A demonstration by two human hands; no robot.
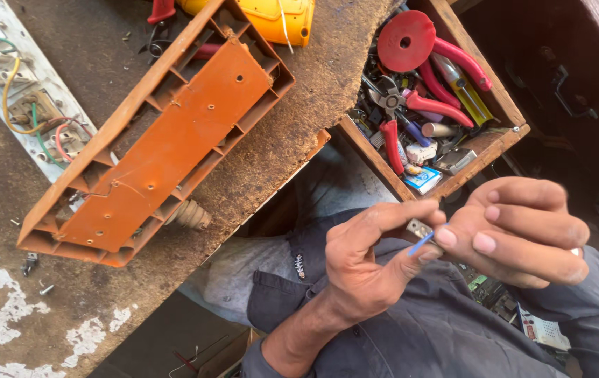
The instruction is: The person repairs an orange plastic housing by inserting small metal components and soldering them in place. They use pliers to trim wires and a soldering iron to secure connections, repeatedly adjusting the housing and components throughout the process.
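Strong, warm daylight falls on the bench [257, 161], leaving its brown top and the orange plastic casing [166, 140] bright and richly coloured. The casing's raised ribs throw short, hard shadows into its compartments, and a narrow shadow runs along its lower side. The white patches near the bench's lower left corner are close to washed out. The wooden tool box [485, 143] is evenly lit, with small glints on the red handles inside. The upper right corner sinks into deep shadow with little detail. The right hand [523, 231] is slightly soft from motion blur at the fingertips, while the left hand [362, 269] is sharper.
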